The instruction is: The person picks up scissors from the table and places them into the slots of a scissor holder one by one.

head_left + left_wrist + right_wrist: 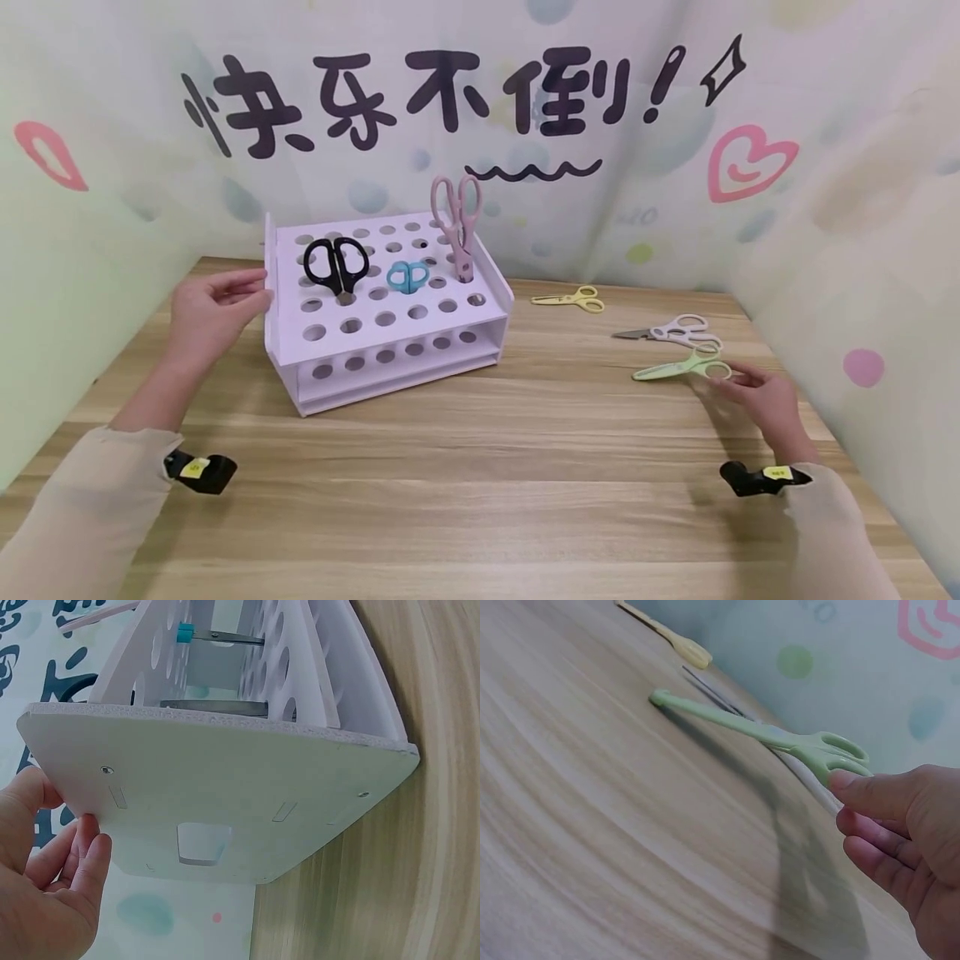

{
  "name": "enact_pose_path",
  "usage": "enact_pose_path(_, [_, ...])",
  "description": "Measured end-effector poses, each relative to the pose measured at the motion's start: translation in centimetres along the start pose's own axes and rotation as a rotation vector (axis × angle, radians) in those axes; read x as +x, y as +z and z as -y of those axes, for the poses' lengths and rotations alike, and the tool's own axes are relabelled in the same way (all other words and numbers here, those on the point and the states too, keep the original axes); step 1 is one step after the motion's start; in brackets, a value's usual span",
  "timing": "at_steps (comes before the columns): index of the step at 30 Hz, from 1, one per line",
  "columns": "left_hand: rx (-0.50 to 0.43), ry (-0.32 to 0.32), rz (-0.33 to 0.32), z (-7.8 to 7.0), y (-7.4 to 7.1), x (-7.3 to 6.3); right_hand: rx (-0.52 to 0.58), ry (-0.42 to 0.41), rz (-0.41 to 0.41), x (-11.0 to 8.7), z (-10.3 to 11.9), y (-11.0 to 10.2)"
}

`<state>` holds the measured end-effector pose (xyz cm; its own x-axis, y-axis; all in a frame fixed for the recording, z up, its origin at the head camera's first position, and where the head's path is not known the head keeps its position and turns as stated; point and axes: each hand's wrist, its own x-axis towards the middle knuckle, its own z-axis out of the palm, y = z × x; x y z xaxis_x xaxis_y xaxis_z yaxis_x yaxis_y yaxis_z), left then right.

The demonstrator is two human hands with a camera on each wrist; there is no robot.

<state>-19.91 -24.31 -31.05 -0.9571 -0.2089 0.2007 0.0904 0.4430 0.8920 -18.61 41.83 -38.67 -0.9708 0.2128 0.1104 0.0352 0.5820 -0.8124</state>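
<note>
My left hand (210, 308) holds the edge of the left side panel of a white scissors rack (330, 333), thumb and fingers at the panel's edge in the left wrist view. Black-handled scissors (337, 265), small blue-handled scissors (408, 275) and pink scissors (460, 221) stand upright in its holes. Over on the right, my right hand (772, 408) pinches green scissors (780, 739) by a handle loop. Their handles are lifted and the blade tip is on or just above the table. White-handled scissors (678, 332) lie right behind them.
Yellow scissors (573, 298) lie on the wooden table (480, 483) to the right of the rack. A printed cloth backdrop (637, 208) rises behind the table and along both sides. A black wrist camera (202, 472) sits on the left sleeve, another (757, 479) on the right.
</note>
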Motion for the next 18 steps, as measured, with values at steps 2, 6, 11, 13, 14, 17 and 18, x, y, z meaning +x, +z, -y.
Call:
enact_pose_path(2, [0.014, -0.001, 0.002, 0.0, 0.0, 0.0, 0.048, -0.020, -0.005, 0.0, 0.1, -0.1])
enact_pose_path(6, [0.011, 0.002, 0.007, 0.1, 0.0, 0.0, 0.137, -0.040, 0.010, 0.5, -0.2, -0.2])
enact_pose_path(11, [-0.014, 0.010, 0.003, 0.2, -0.1, 0.0, 0.318, -0.097, 0.086, 1.4, -0.7, -0.7])
enact_pose_path(13, [-0.019, 0.015, 0.002, 0.2, 0.0, 0.0, 0.343, -0.120, 0.103, 1.4, -0.2, -0.8])
enact_pose_path(14, [-0.025, 0.015, 0.003, 0.1, 0.0, 0.0, 0.342, -0.132, 0.102, 1.4, 0.2, -0.8])
enact_pose_path(17, [-0.026, 0.018, 0.005, 0.1, 0.0, 0.0, 0.341, -0.169, 0.108, 1.2, 1.6, -0.6])
enact_pose_path(18, [-0.030, 0.018, 0.006, 0.1, 0.0, 0.1, 0.341, -0.175, 0.099, 1.1, 2.1, -0.4])
